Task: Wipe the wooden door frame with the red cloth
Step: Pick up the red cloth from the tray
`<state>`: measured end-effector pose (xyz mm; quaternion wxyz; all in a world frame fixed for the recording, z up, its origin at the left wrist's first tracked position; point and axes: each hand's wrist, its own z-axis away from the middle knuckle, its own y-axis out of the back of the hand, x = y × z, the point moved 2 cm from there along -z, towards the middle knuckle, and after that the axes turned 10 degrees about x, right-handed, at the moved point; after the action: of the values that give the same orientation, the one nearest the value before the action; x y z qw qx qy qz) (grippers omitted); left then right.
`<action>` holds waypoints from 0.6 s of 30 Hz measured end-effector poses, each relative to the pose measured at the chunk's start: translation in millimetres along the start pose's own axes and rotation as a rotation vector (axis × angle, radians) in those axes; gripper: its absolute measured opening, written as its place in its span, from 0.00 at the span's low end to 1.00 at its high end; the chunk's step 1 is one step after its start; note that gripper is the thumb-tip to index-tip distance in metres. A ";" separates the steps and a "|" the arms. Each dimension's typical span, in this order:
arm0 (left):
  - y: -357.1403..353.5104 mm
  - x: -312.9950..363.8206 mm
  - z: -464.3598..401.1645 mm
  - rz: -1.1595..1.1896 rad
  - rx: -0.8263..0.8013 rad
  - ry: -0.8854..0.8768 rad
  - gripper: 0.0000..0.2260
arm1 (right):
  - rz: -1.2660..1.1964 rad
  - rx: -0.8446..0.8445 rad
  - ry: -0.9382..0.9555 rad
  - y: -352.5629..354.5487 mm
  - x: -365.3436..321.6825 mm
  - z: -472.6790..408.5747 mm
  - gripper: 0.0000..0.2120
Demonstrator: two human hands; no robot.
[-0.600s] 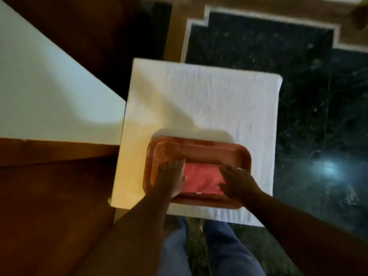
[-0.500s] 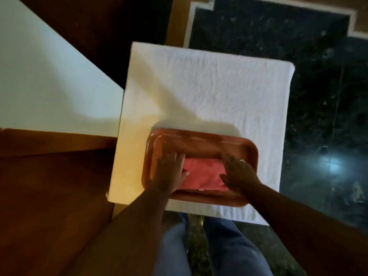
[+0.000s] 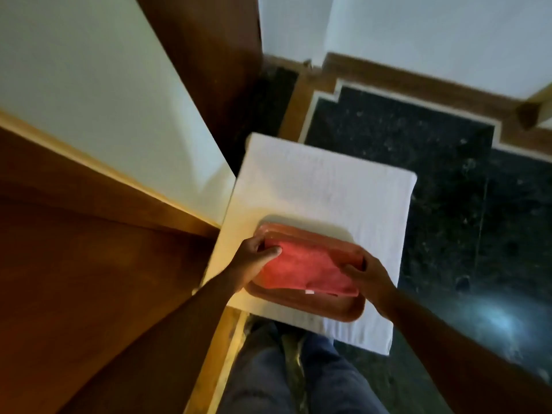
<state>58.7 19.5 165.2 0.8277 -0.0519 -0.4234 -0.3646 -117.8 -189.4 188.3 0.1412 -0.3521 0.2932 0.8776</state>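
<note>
A folded red cloth (image 3: 304, 268) lies over an orange-red tray (image 3: 328, 310), which rests on a surface covered with a white towel (image 3: 322, 183). My left hand (image 3: 252, 262) pinches the cloth's left end between thumb and fingers. At the cloth's right end, my right hand (image 3: 369, 274) grips the fabric. The cloth looks raised slightly off the tray. The wooden door frame (image 3: 98, 186) runs diagonally across the left side, with a wide brown wooden panel (image 3: 74, 294) below it.
A pale wall (image 3: 98, 94) fills the upper left. Dark speckled floor (image 3: 448, 189) with a white and brown border lies to the right. My legs in blue jeans (image 3: 298, 377) stand just below the tray. A wooden furniture leg (image 3: 534, 109) shows at the far right.
Both hands went from resting flat on the cloth in the tray to gripping its two ends. My view swung upward and right, showing more wall and door frame.
</note>
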 end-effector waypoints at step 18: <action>229.2 206.7 291.3 0.377 0.893 -0.658 0.15 | -0.242 0.119 0.908 -54.9 -381.7 177.2 0.03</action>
<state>91.6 185.8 554.3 0.6447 0.1171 -0.7544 0.0379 84.1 -53.1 535.8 0.1200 -0.7232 0.3319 0.5937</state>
